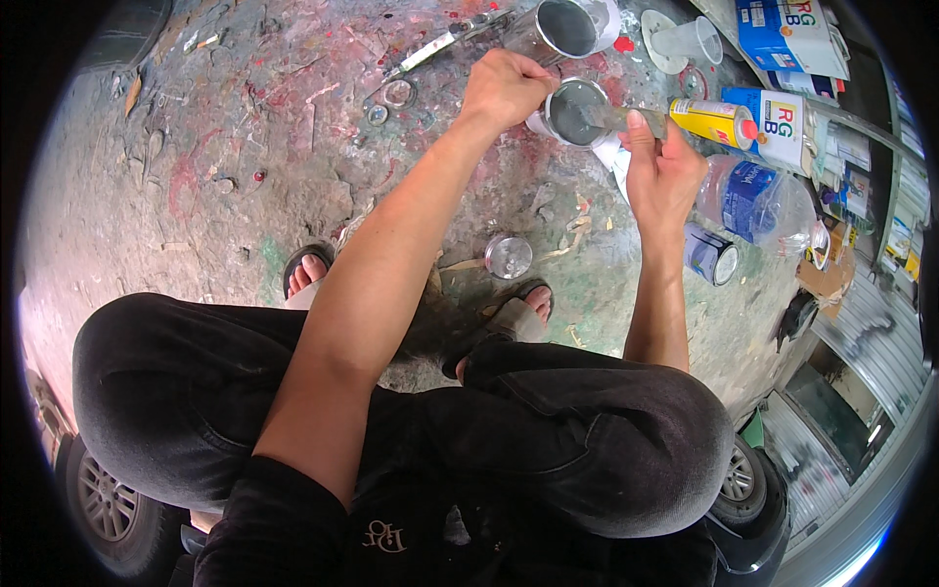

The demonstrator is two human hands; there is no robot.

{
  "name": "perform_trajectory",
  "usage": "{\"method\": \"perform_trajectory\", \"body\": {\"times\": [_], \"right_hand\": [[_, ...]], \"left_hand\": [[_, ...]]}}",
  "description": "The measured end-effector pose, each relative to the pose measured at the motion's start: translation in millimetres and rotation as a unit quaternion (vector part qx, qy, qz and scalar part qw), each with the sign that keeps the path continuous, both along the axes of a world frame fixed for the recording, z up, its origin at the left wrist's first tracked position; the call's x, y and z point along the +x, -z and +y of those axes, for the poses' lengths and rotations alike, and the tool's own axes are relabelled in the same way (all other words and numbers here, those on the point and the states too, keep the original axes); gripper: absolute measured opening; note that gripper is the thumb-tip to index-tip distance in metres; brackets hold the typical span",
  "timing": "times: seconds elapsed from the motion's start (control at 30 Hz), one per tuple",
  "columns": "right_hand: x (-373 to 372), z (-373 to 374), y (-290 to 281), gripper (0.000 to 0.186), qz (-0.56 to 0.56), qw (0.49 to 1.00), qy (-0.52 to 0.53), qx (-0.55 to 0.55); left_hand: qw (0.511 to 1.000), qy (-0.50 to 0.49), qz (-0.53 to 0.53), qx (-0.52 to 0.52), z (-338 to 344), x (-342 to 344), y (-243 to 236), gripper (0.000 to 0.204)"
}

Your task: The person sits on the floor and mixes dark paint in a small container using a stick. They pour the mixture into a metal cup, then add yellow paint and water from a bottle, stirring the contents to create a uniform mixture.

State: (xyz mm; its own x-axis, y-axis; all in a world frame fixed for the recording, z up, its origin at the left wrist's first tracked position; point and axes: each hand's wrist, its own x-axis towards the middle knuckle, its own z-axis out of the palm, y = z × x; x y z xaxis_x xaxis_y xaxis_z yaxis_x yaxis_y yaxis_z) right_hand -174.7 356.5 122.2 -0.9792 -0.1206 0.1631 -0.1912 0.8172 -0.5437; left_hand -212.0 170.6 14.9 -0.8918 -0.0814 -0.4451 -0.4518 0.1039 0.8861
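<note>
A cup of grey paint (577,114) stands on the stained floor ahead of me. The fingers of my left hand (504,90) are closed at its left rim, pinching the edge. My right hand (663,171) grips a flat greyish stick (641,123), thumb on top; its far end reaches over the cup's right rim toward the paint, and I cannot make out its tip. Just beyond my left hand, a larger metal can (558,34), tilted in view, has a dark grey inside.
Right of my hand lie a yellow can with a red cap (712,122), a clear plastic jug (753,201) and a small tin (711,254). A clear cup (509,257) sits near my feet. A clear plastic cup (690,42) and a flat metal tool (445,44) lie farther off.
</note>
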Motion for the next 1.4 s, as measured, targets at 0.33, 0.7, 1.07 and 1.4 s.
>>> {"method": "perform_trajectory", "body": {"times": [0.33,0.7,1.07,1.4], "right_hand": [[4.7,-1.6,-3.7,0.021,-0.001,0.997,0.002,0.080],[1.2,0.8,3.3,0.020,0.048,0.997,-0.013,0.053],[6.6,-7.3,-2.0,0.020,0.005,1.000,-0.013,-0.015],[-3.0,3.9,-2.7,0.021,0.022,0.998,0.001,0.064]], "left_hand": [[1.000,-0.002,-0.009,-0.010,-1.9,0.7,-3.4,0.021],[1.000,0.001,0.017,0.002,1.7,-1.6,5.7,0.021],[1.000,-0.006,0.004,0.016,2.8,-2.9,6.6,0.022],[1.000,-0.007,-0.006,0.001,-1.3,1.3,-3.6,0.021]]}}
